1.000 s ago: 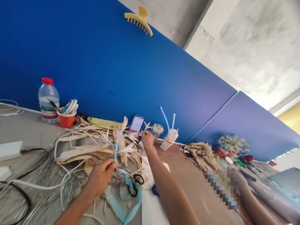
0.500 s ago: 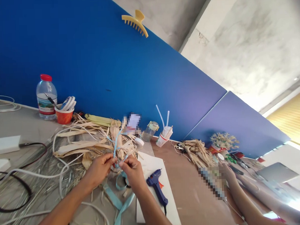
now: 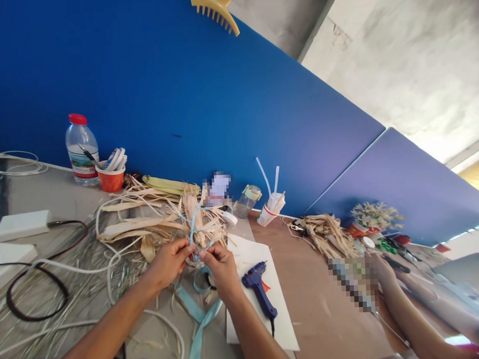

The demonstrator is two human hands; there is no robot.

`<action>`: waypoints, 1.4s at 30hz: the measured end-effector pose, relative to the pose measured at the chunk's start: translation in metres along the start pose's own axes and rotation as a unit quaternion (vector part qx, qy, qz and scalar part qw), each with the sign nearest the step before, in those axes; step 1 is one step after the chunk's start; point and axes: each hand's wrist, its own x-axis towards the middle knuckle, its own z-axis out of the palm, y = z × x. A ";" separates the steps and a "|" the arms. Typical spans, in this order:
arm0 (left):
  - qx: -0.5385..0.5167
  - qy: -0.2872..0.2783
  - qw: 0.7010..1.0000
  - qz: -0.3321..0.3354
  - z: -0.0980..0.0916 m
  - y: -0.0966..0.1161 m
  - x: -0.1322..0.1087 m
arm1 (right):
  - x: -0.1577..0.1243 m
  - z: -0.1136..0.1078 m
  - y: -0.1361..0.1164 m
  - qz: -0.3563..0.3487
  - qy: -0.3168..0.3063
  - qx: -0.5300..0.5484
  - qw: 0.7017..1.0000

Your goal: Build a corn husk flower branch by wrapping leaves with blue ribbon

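My left hand (image 3: 168, 263) and my right hand (image 3: 220, 266) meet in front of me, both pinched on a stem wrapped in light blue ribbon (image 3: 193, 230) with dried husk petals on it. The stem stands up from my fingers over a pile of dried corn husks (image 3: 146, 221). Loose blue ribbon (image 3: 200, 314) trails down over the table below my hands. A blue glue gun (image 3: 260, 289) lies on a white sheet (image 3: 250, 253) just right of my right hand.
A blue partition (image 3: 180, 97) backs the table, with a yellow hair claw (image 3: 216, 8) on top. A water bottle (image 3: 81, 149), an orange cup (image 3: 111, 180), a jar (image 3: 248, 200), a cup of glue sticks (image 3: 269, 210), cables (image 3: 34, 294) and white boxes (image 3: 21, 225) lie around. Another person's hand (image 3: 380, 271) works at right.
My right hand came back from the jar at the rear and joined my left hand on the ribbon-wrapped stem. The view shifted slightly; the glue gun now shows.
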 end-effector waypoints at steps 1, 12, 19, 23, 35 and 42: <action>0.003 -0.002 1.000 -0.002 0.000 0.000 0.000 | 0.000 0.000 0.000 -0.001 0.000 0.002 1.000; -0.003 -0.015 1.000 -0.008 0.000 -0.007 0.001 | 0.000 0.000 0.005 -0.015 0.011 -0.024 1.000; -0.012 -0.013 1.000 -0.008 0.001 -0.008 0.001 | -0.002 0.001 0.003 -0.042 0.014 -0.047 0.998; -0.024 -0.011 1.000 -0.012 0.002 -0.006 0.000 | -0.003 0.001 0.003 -0.068 0.025 -0.056 0.996; -0.053 -0.004 0.998 -0.024 0.004 0.003 -0.003 | -0.006 0.003 0.001 -0.094 0.058 -0.054 0.992; -0.056 0.008 0.998 -0.033 0.007 0.005 -0.005 | -0.008 0.006 0.004 -0.088 0.069 -0.062 0.992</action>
